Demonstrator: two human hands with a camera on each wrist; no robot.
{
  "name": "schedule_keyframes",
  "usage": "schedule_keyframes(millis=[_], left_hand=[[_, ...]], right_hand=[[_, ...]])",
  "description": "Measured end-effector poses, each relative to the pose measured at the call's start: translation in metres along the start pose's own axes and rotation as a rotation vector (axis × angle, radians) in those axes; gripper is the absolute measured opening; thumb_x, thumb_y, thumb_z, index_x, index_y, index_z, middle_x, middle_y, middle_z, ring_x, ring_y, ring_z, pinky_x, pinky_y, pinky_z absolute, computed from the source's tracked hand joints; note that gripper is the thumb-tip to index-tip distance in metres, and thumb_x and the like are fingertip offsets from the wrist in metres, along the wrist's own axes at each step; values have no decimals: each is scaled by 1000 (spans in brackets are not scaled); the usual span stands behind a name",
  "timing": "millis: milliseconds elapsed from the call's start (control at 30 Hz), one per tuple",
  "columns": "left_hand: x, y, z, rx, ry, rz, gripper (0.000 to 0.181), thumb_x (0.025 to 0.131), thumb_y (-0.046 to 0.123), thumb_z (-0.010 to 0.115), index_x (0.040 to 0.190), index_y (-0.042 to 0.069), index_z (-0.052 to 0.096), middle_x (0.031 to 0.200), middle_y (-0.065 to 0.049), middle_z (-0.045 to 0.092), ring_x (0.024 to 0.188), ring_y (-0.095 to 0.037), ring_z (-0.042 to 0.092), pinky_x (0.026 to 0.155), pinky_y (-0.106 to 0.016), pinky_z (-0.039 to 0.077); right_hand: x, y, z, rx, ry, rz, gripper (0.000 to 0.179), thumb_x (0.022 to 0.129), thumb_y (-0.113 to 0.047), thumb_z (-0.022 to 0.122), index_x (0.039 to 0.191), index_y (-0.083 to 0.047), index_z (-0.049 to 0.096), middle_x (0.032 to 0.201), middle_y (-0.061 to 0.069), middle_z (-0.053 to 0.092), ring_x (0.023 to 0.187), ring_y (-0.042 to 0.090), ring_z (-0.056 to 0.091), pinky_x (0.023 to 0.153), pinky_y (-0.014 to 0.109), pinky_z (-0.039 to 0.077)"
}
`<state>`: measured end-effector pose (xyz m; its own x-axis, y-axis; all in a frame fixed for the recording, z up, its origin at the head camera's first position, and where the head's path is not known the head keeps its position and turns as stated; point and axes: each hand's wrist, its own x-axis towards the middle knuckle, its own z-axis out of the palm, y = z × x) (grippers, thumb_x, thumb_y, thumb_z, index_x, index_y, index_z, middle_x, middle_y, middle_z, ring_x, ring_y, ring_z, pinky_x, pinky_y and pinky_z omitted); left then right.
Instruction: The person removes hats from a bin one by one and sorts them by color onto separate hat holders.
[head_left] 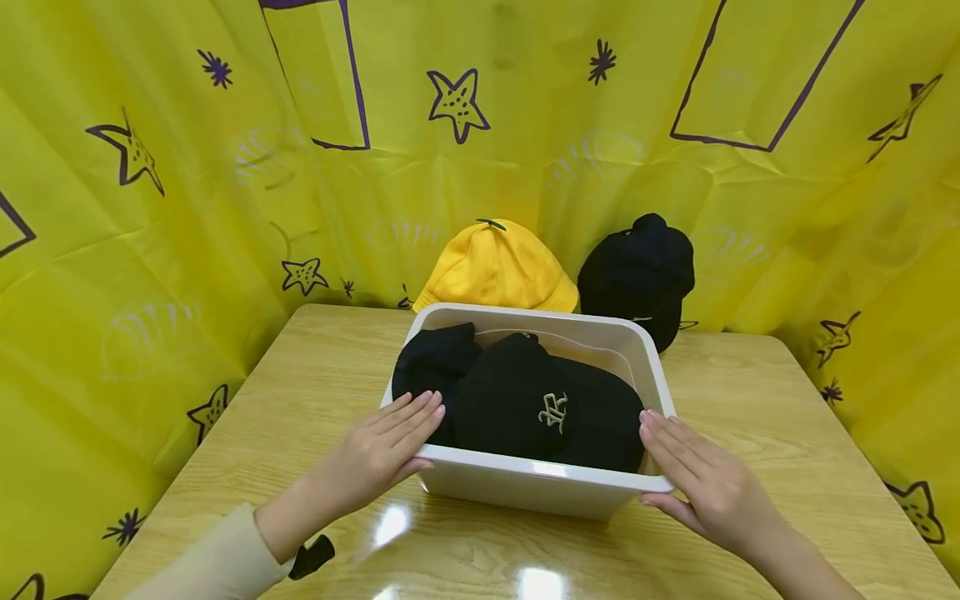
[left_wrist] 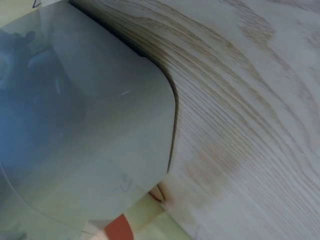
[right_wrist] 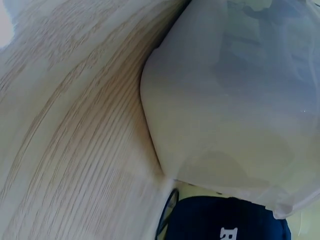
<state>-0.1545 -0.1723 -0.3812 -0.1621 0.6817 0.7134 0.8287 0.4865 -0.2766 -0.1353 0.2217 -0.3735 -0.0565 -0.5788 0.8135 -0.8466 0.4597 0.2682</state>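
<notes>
A white plastic storage bin [head_left: 517, 483] stands on the table and fills much of both wrist views. Inside lie dark caps; the front black baseball cap [head_left: 510, 400] bears a gold embroidered letter, with another dark cap [head_left: 431, 362] to its left. My left hand [head_left: 382, 450] holds the bin's front left corner, long fingers reaching over the rim onto the caps and thumb outside. At the front right corner my right hand [head_left: 705, 475] grips the rim, fingertips inside and thumb beneath the front edge. Neither hand shows in the wrist views.
Behind the bin sit a yellow bucket hat [head_left: 498, 267] with a green stem and a dark baseball cap [head_left: 637, 271]. The wooden table [head_left: 322, 375] is enclosed by a yellow patterned curtain [head_left: 480, 167] at the back and sides.
</notes>
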Motion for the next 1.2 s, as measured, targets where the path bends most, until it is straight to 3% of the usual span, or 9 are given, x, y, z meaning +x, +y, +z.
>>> schedule_keyframes(millis=[233,600,800,1200], left_hand=[[9,4,7,2,26,40,47,103,31,38,120,-7,60,122,-20,62,111,-29,62,96,-39,48],[16,11,13,-21,17,38,46,102,31,39,121,-6,60,124,-19,61,114,-28,60,95,-39,48],[18,16,16,-12,11,37,46,102,31,40,121,-6,60,124,-18,61,115,-27,60,95,-39,48],[26,21,23,19,39,58,46,103,31,38,120,-5,61,124,-18,61,114,-26,60,94,-39,49]], right_hand=[[-4,1,-8,3,11,15,56,96,-38,51,116,13,60,115,27,63,127,21,50,108,27,34],[-8,4,-18,6,24,13,56,95,-37,52,116,14,60,118,26,62,127,21,50,107,26,34],[-12,5,-25,10,-8,30,57,95,-39,52,117,12,60,119,24,62,128,18,48,107,24,33],[-24,12,-31,12,-10,27,58,94,-40,53,115,13,61,113,27,64,124,21,53,107,24,34]])
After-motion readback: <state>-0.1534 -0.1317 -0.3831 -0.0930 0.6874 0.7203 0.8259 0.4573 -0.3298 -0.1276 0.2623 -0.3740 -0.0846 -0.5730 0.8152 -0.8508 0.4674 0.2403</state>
